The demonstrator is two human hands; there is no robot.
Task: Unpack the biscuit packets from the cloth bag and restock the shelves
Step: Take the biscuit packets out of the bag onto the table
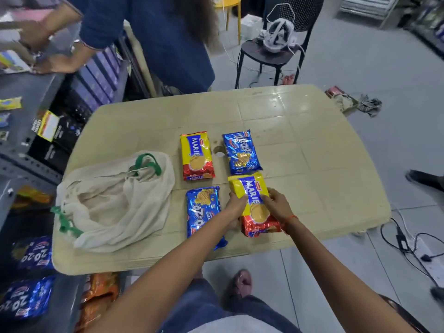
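Observation:
A cream cloth bag [115, 200] with green handles lies slumped on the left of the beige table [300, 145]. Beside it lie a yellow-red Marie packet [197, 156], a blue 20-20 packet [241, 152] and a second blue 20-20 packet [203, 207]. Both hands hold another Marie packet [255, 205] on the table's near side: my left hand [236, 204] grips its left edge, my right hand [276, 204] its right edge.
Shelves [28, 260] on the left hold blue 20-20 packets and orange packets. Another person [156, 39] in blue stands beyond the table at a counter. A black chair [271, 54] stands behind. Cables [408, 243] and rags lie on the floor at right.

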